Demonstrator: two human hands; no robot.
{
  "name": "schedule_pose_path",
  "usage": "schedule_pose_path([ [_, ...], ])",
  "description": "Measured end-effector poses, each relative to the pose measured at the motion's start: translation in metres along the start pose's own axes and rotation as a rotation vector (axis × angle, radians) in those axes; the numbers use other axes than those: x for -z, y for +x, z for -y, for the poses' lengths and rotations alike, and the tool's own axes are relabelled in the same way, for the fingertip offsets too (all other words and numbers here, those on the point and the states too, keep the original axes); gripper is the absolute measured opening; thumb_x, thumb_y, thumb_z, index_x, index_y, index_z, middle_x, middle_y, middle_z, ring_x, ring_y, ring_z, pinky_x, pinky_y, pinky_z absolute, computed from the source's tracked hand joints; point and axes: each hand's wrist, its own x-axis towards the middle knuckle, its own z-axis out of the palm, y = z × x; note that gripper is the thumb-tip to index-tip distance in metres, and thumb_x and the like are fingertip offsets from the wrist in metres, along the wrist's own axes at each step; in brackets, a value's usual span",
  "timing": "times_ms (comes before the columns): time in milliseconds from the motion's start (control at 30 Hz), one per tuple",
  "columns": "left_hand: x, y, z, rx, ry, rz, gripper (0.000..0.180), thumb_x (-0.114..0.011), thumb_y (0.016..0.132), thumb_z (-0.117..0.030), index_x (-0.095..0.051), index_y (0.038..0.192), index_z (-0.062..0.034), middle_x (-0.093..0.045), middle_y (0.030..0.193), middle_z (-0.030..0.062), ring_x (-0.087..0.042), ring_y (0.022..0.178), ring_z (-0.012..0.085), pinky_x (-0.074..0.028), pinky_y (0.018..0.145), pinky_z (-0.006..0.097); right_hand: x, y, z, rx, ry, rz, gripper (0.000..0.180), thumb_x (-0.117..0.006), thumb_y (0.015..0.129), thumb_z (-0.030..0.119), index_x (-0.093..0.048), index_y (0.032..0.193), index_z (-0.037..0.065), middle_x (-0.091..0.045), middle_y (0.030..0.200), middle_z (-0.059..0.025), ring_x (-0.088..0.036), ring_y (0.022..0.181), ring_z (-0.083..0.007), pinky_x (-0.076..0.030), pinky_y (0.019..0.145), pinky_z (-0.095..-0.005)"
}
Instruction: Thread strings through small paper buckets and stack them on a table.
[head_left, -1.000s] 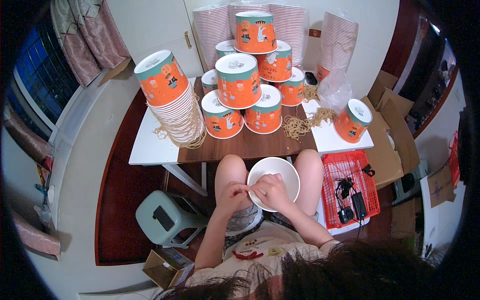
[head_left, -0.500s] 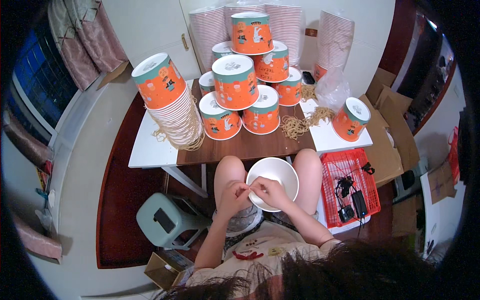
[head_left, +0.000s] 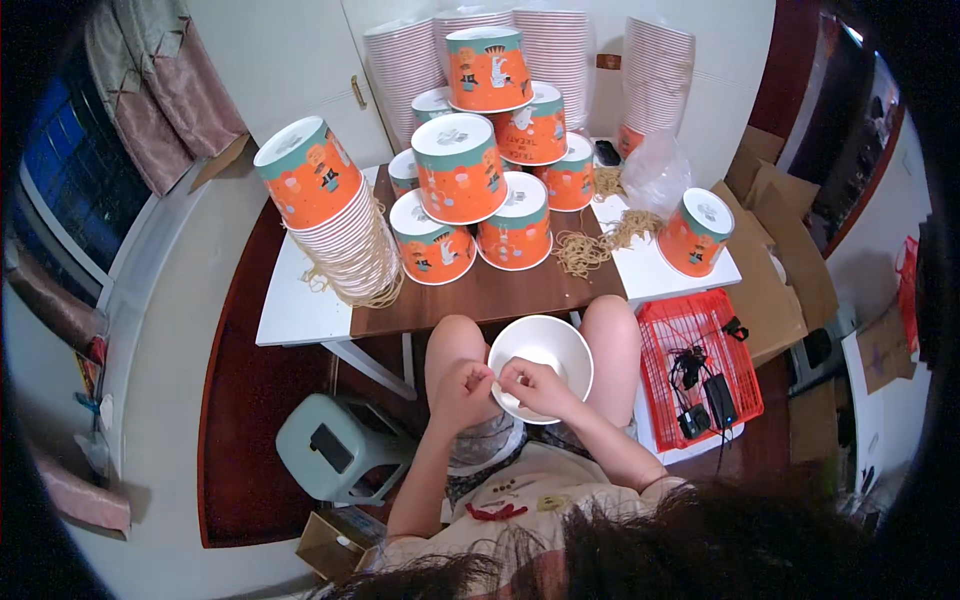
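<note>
A paper bucket [head_left: 570, 365], white inside, sits mouth-up between my knees. My left hand [head_left: 463, 396] is closed at its left rim, fingertips pinched together. Just to the right, my right hand [head_left: 534, 388] reaches over the opening, with its fingers curled and pinched, close to the left fingertips. Whatever lies between the fingers is too small to make out. On the table ahead, orange and green printed buckets [head_left: 459, 172] stand upside down in a pile. At the left leans a nested stack of buckets [head_left: 308, 175] with many rubber bands around its lower part.
Loose rubber bands [head_left: 583, 254] lie on the brown and white table [head_left: 400, 318], near a single upturned bucket [head_left: 695, 232] and a clear plastic bag [head_left: 656, 172]. Tall bucket stacks [head_left: 550, 60] stand behind. A red basket [head_left: 650, 330] with cables is at right, a stool [head_left: 300, 450] at left.
My fingertips have drawn slightly apart above the bucket's left rim. The whole view has shifted a little; the buckets on the table stay where they were.
</note>
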Motion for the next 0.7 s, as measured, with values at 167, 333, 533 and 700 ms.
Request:
schedule_pose_path([
  [167,0.001,0.001,0.000,-0.047,0.020,0.005,0.006,-0.055,0.079,-0.008,-0.055,0.082,-0.0023,-0.055,0.071,0.0047,-0.052,0.061,0.0104,-0.041,0.055,0.023,-0.001,0.002,-0.011,0.123,-0.064,-0.037,0.003,-0.055,0.080,0.009,-0.054,0.081,0.006,-0.048,0.067,0.0061,-0.042,0.058,-0.0008,-0.033,0.050,-0.0162],
  [333,0.003,0.000,-0.018,-0.122,0.065,-0.038,0.006,-0.052,0.081,-0.007,-0.053,0.083,-0.0017,-0.055,0.071,0.0058,-0.053,0.063,0.0124,-0.042,0.058,0.024,-0.001,0.000,-0.004,0.095,-0.083,-0.038,0.002,-0.055,0.079,0.007,-0.055,0.077,0.006,-0.048,0.065,0.0062,-0.041,0.058,-0.0013,-0.033,0.051,-0.0168],
  [533,0.003,0.000,-0.014,-0.085,0.041,-0.053,0.007,-0.052,0.081,-0.008,-0.052,0.083,-0.0010,-0.054,0.070,0.0063,-0.053,0.065,0.0128,-0.042,0.060,0.025,0.000,-0.004,0.001,0.154,-0.079,-0.076,0.004,-0.054,0.076,0.003,-0.055,0.076,0.006,-0.048,0.064,0.0050,-0.041,0.057,-0.0022,-0.033,0.050,-0.0179],
  [700,0.004,-0.003,-0.012,-0.089,0.101,-0.037,0.007,-0.051,0.082,-0.008,-0.051,0.082,-0.0009,-0.054,0.071,0.0066,-0.052,0.065,0.0129,-0.041,0.060,0.025,0.003,-0.009,0.004,0.172,-0.062,-0.069,0.005,-0.053,0.074,0.000,-0.055,0.076,0.005,-0.046,0.063,0.0035,-0.041,0.057,-0.0033,-0.034,0.050,-0.0187],
])
